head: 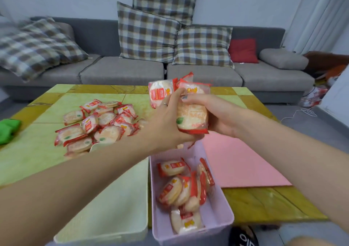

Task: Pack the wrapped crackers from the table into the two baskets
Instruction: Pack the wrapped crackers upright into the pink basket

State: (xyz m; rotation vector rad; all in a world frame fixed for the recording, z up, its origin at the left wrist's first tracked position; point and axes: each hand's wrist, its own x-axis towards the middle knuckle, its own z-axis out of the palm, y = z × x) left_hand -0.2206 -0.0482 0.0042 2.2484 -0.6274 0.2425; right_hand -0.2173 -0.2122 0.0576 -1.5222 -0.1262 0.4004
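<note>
hands grip cracker packs | count unclear, maybe four | cream basket part-hidden

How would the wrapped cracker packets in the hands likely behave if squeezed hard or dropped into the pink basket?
The cracker packets look light: both hands hold several at once. The glossy film is probably slippery, so a loose bundle may slide apart. The thin discs inside seem brittle; a hard squeeze could crack them. In the pink basket they lie tilted.

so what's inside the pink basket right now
The pink basket holds a loose heap of wrapped crackers, some lying flat, some on edge. Its far end is hidden behind the left hand and the packs it grips, so anything there can't be seen.
</note>
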